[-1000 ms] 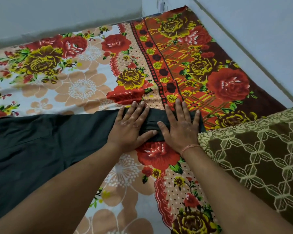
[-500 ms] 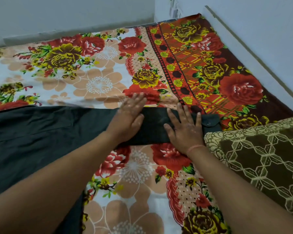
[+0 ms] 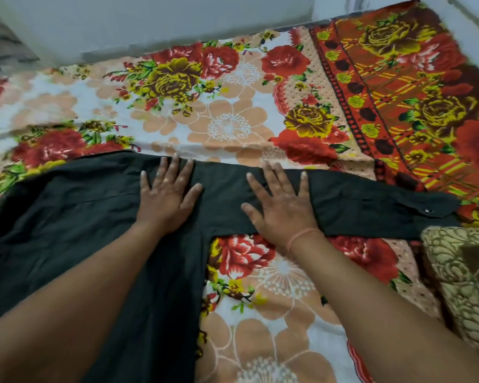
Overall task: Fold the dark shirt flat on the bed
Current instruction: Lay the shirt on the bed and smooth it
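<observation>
Hands are now spread wider apart on the shirt (image 3: 80, 217), left hand (image 3: 168, 199) and right hand (image 3: 281, 207) pressed open, holding nothing. More sleeve (image 3: 371, 208) is laid flat on the bed (image 3: 233, 125), ready to be folded.

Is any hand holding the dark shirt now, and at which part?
Nothing is gripped. The left hand and right hand press flat, fingers spread, on the dark shirt, along its outstretched sleeve.
</observation>
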